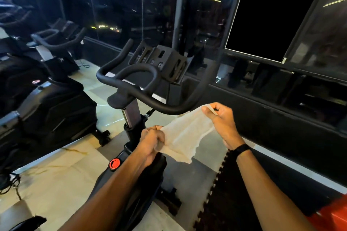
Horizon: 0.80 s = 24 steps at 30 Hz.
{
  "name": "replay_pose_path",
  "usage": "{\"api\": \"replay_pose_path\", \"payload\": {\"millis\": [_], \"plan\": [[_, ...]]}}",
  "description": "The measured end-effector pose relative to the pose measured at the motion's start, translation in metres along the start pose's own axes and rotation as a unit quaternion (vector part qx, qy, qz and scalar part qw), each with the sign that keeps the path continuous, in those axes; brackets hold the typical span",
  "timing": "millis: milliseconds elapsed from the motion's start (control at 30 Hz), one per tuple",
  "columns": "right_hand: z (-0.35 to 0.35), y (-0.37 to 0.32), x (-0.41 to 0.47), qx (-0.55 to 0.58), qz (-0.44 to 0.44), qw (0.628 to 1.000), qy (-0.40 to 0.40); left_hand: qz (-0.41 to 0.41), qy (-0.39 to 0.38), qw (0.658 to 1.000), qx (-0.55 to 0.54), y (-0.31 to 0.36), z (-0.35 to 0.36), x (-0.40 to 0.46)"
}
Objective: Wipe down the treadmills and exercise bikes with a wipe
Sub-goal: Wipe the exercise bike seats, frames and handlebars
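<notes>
Head view: both hands, left hand (153,139) and right hand (222,119), pinch the wipe (185,135) stretched between them; the bike's handlebar (150,97) lies just ahead, nearer the right.

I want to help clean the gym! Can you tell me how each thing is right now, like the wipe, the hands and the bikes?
wipe: unfolded, stretched between both hands, off the bike
left hand: grips the wipe's lower end
right hand: pinches the wipe's upper corner
handlebar: bare, nothing touching it
red knob: untouched, on the frame
second bike: standing unused to the left
wristband: worn on the right wrist
</notes>
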State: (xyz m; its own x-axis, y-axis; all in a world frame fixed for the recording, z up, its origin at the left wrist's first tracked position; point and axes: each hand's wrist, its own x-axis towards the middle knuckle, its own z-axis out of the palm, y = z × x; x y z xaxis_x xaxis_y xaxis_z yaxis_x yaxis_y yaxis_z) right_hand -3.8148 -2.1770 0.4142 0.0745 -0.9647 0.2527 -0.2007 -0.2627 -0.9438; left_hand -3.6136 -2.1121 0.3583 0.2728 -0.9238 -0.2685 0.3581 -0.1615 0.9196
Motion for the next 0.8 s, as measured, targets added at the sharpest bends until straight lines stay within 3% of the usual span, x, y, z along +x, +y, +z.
{"api": "replay_pose_path", "payload": {"millis": [200, 300, 500, 800], "plan": [[0.004, -0.013, 0.013, 0.005, -0.075, 0.996, 0.049, 0.068, -0.029, 0.997, 0.028, 0.047, 0.015, 0.008], [0.014, -0.027, 0.016, -0.006, -0.139, 0.989, 0.042, 0.078, -0.085, 0.993, 0.016, 0.07, 0.027, 0.009], [0.047, -0.04, 0.015, -0.04, -0.151, 0.978, -0.137, 0.051, -0.204, 0.978, -0.015, 0.096, 0.042, 0.016], [0.042, -0.037, 0.022, -0.173, -0.132, 0.975, -0.053, 0.101, -0.236, 0.966, -0.029, 0.1, 0.037, 0.031]]}}
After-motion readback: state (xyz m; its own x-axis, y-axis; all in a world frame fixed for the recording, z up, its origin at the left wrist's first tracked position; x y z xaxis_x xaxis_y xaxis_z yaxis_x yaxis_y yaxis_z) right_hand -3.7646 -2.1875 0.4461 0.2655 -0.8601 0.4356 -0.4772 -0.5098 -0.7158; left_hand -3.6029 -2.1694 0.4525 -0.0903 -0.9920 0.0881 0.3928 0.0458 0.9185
